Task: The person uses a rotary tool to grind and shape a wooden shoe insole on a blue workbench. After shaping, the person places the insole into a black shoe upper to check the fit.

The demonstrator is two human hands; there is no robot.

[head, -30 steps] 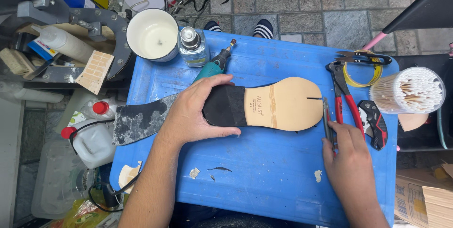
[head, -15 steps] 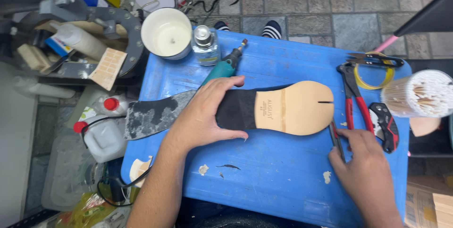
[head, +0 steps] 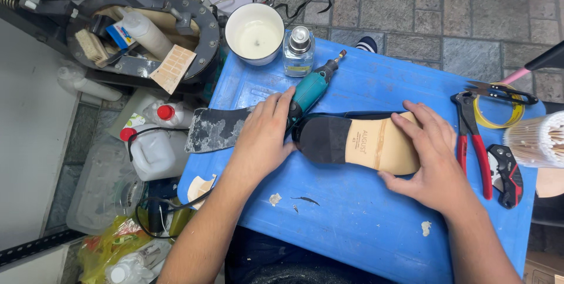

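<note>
A shoe sole (head: pixel 352 143), tan at the front with a black heel, lies bottom up on the blue table (head: pixel 352 213). My right hand (head: pixel 432 158) lies flat over its toe end, fingers spread. My left hand (head: pixel 264 137) rests at the heel end, fingertips against a teal rotary tool (head: pixel 311 87) that lies on the table behind the sole. Neither hand grips anything.
Red-handled pliers (head: pixel 473 137), a black and red cutter (head: pixel 508 175), scissors on a yellow tape roll (head: pixel 499 105) and a bundle of white sticks (head: pixel 540 140) are at the right. A white cup (head: pixel 254 32), glass bottle (head: pixel 298 52) and stained grey sheet (head: pixel 214 128) sit left.
My right hand rose from the table's front right and now covers the sole's toe. My left hand slid off the heel to its left end. The view shifted.
</note>
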